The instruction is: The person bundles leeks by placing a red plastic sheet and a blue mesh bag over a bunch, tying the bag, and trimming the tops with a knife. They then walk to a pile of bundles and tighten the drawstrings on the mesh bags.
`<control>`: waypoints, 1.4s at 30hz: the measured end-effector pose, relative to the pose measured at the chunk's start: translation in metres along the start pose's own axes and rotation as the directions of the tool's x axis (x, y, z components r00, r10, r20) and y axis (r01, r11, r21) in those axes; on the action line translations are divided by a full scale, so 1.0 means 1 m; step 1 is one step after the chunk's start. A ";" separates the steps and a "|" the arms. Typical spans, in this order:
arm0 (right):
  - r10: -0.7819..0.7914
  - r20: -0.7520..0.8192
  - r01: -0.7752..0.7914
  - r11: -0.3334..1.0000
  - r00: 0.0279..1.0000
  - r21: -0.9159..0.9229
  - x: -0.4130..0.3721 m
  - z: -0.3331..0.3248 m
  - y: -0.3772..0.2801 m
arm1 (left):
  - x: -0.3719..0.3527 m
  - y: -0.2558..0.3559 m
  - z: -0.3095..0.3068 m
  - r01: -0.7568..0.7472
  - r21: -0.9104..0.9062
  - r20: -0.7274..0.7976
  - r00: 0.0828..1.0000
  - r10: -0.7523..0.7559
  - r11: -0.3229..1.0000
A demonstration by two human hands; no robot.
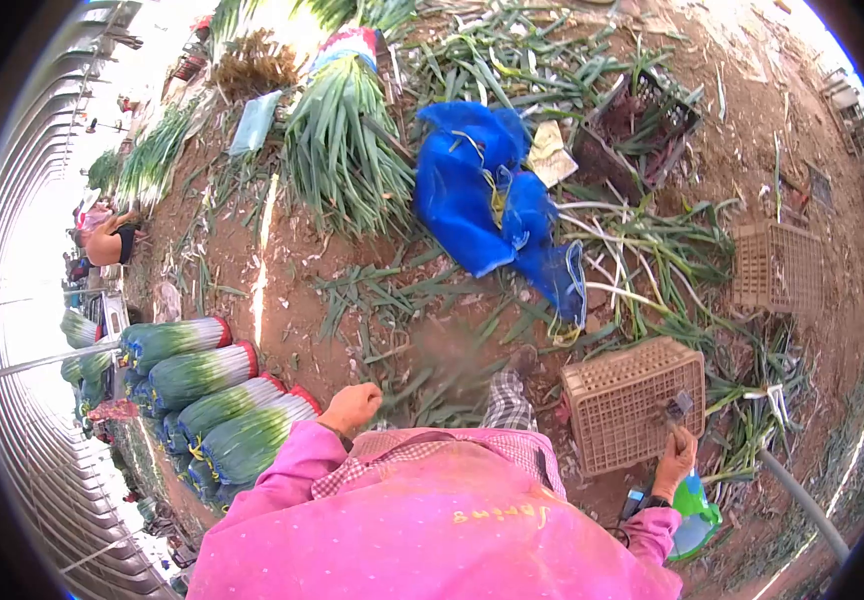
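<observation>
My right hand (676,462) is closed around the handle of a small tool (679,406) with a grey, squarish head; its exact kind is not clear. The tool is over an upturned tan plastic crate (637,400). Below this hand is a green and pale-blue plastic item (694,518). My left hand (353,407), at the end of a pink sleeve, is held in front of my body with its fingers curled in. Nothing shows in it. Nearest to it are bundles of green onions in blue net bags (262,430), with red bands around their white ends.
A crumpled blue mesh bag (467,190) lies ahead among loose green onions (642,265). A large green onion bundle (347,150) lies further off. Another tan crate (777,268) and a dark crate (642,125) sit to the right. A person (110,240) is far left. A grey pole (802,505) is at right.
</observation>
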State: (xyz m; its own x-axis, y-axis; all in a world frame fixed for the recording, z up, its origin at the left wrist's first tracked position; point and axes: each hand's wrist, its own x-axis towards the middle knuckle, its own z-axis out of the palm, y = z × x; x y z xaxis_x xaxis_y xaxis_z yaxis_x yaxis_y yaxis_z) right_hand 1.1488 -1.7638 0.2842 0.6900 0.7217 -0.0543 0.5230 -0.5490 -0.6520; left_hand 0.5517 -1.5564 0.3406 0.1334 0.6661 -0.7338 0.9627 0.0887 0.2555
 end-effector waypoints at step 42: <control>-0.866 0.370 0.619 0.093 -0.336 0.780 -0.016 0.386 -0.744 | 0.064 -0.137 -0.304 -0.391 -0.824 -0.347 0.921 -0.179 -0.411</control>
State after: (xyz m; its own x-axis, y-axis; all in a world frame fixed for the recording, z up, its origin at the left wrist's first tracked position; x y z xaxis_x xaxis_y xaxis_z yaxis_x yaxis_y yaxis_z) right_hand 0.5555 -1.2040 0.4780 -0.8697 0.3894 0.3035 0.0857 0.7245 -0.6839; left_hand 0.3564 -1.3008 0.4500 -0.1311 0.8545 -0.5026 -0.6415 0.3134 0.7002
